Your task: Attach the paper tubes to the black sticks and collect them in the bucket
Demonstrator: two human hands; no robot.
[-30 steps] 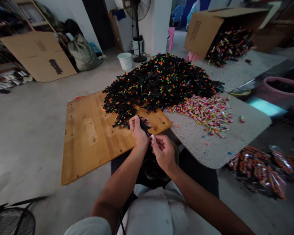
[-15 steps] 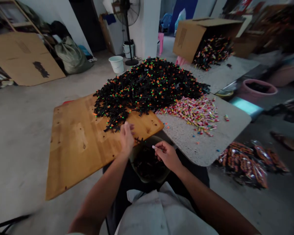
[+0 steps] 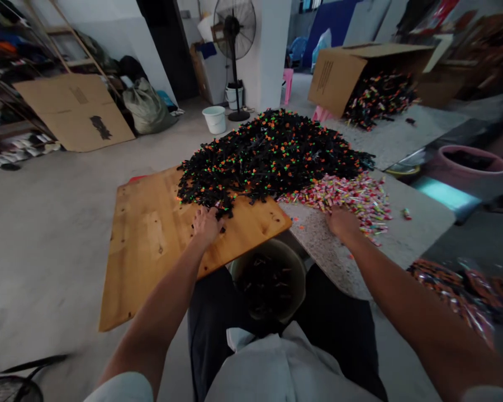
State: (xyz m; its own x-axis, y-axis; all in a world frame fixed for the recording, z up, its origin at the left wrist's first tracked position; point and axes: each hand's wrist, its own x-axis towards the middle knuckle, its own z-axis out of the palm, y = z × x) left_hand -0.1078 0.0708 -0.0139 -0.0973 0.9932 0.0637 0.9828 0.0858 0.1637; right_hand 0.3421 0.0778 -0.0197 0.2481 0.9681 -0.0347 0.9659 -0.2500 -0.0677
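My left hand [image 3: 207, 224] rests on the wooden board [image 3: 145, 240], fingers stretched and a little apart, at the near edge of a large heap of small black plastic pieces [image 3: 255, 153] with orange and green tips. A few of the black pieces lie right beside its fingers. Over on the grey speckled tabletop [image 3: 414, 234], my right hand [image 3: 342, 220] reaches into a pile of small pink, red and yellow wrapped pieces [image 3: 356, 195]; its fingertips are hidden there. Between my knees stands a bucket [image 3: 299, 285] with dark pieces inside.
A cardboard box [image 3: 335, 78] on its side spills more black pieces at the back right. Filled clear bags [image 3: 452, 290] lie on the floor to the right. A pink tub [image 3: 473, 159], white bucket [image 3: 214, 120] and standing fan [image 3: 233, 50] are farther off.
My right hand, which held a small pale piece above the bucket, has moved right to the wrapped pile. My left hand has shifted left and lowered onto the board. The view has turned slightly.
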